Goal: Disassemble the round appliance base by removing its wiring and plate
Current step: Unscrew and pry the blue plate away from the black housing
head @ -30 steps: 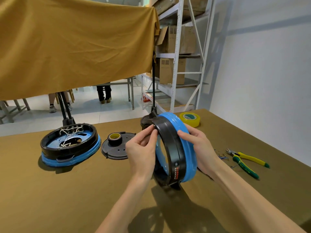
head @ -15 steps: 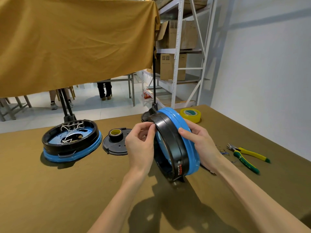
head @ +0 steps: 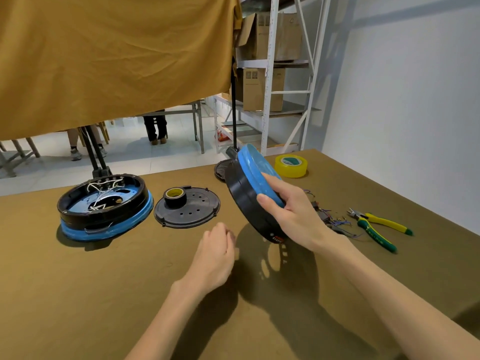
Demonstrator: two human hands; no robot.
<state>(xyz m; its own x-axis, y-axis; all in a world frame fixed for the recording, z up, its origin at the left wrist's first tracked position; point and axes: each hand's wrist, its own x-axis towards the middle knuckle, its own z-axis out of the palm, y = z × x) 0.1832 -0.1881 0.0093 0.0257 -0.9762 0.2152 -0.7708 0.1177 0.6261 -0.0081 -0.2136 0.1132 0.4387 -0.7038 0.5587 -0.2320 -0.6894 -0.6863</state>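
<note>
round base (head: 244, 196) tilted mid-table, gripped by my right hand (head: 293, 211); left hand (head: 215, 252) loosely curled, holding nothing. i'd steady the rim before pulling wiring.

A roll of yellow tape (head: 291, 166) sits on the brown cloth-covered table (head: 78, 294), and pliers with yellow and green handles (head: 378, 227) lie near the right edge. A big mustard-yellow cloth (head: 111, 58) hangs behind the table. A white metal shelf rack (head: 270, 74) beside it holds brown cardboard boxes (head: 262, 89).
</note>
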